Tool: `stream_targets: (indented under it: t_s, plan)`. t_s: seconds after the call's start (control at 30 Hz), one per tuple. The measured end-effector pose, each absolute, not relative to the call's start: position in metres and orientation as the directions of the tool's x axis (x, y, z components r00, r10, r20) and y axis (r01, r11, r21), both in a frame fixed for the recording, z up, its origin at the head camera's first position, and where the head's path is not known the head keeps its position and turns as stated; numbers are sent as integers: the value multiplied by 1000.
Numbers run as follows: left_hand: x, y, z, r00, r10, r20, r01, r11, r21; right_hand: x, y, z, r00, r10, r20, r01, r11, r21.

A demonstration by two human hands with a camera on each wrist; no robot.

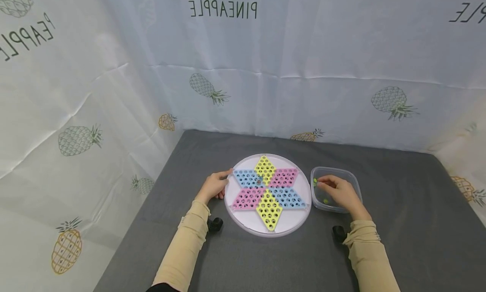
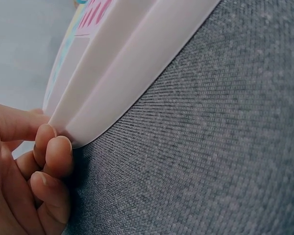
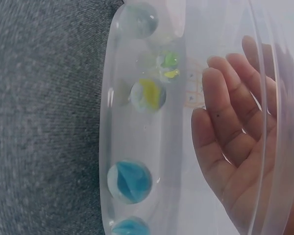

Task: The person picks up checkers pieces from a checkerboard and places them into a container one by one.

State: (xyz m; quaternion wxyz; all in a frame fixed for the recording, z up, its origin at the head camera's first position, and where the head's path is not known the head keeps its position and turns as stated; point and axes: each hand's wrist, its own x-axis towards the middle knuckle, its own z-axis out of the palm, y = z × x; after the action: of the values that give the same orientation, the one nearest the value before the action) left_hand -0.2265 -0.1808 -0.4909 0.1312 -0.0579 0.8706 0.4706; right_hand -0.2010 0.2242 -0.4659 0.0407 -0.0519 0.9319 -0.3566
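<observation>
A round white marble board (image 1: 247, 224) with a star of yellow, blue and pink hole fields lies on the grey cloth. A single dark marble (image 1: 259, 182) sits at its centre. My left hand (image 1: 214, 186) holds the board's left rim (image 2: 117, 78), thumb on top and curled fingers (image 2: 54, 154) against the edge. My right hand (image 1: 339, 191) is inside a clear plastic container (image 1: 355, 184) to the right of the board. Its fingers (image 3: 220, 103) are relaxed and hold nothing. They lie near a green marble (image 1: 315, 181). Yellow (image 3: 148, 95) and blue (image 3: 130, 181) marbles lie along the container wall.
The grey table cloth (image 1: 398, 224) extends around the board and container. White pineapple-print curtains (image 1: 265, 81) close off the back and both sides. Small black wrist mounts (image 1: 214, 223) sit beside both sleeves.
</observation>
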Motion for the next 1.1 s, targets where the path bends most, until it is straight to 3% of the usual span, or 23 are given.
stream_targets:
  t_s: [1.1]
  plan:
    - [-228, -181, -495, -964, 23, -264, -206, 562, 801, -203, 198, -455, -993, -118, 4, -83, 678, -731]
